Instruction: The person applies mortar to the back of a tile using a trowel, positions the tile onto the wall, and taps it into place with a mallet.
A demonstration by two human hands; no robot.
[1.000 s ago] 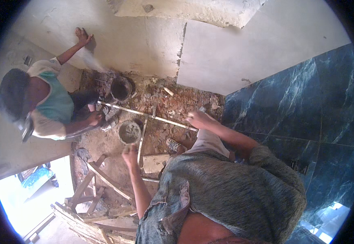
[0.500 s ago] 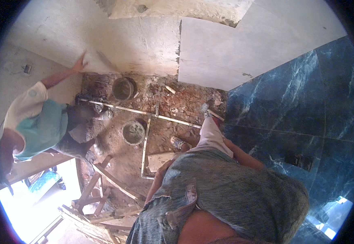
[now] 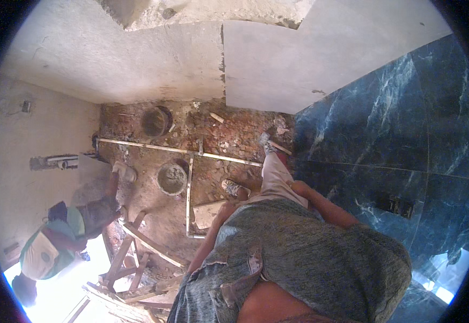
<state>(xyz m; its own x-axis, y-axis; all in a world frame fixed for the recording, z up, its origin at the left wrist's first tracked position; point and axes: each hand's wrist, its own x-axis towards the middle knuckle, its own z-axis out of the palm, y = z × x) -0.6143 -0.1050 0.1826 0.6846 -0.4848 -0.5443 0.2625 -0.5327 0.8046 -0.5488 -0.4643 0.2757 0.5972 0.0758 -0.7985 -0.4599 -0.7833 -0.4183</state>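
Note:
My left hand [image 3: 227, 209] is down by my left thigh, against the pale trousers [image 3: 275, 178]; its fingers are mostly hidden. On the other side, my right hand [image 3: 299, 188] rests at my right thigh, its fingers too small and covered to make out. No held object shows in either hand. Below them my left shoe [image 3: 233, 188] stands on the rubble floor. By my right foot lies a tool with a grey head and a wooden handle [image 3: 281, 147], which looks like a hammer.
White pipes [image 3: 191, 194] cross the rubble floor. Two round tubs, one dark [image 3: 156, 121] and one with grey mix [image 3: 172, 179], stand left. Wooden trestle pieces [image 3: 122, 250] lie near the bright doorway. Dark blue marbled tiles [image 3: 363, 134] cover the right wall. A co-worker [image 3: 51, 242] is at the left.
The co-worker has drawn the arm back from the far wall and moved lower left, toward the doorway. The view has shifted slightly; my hands stay at my thighs.

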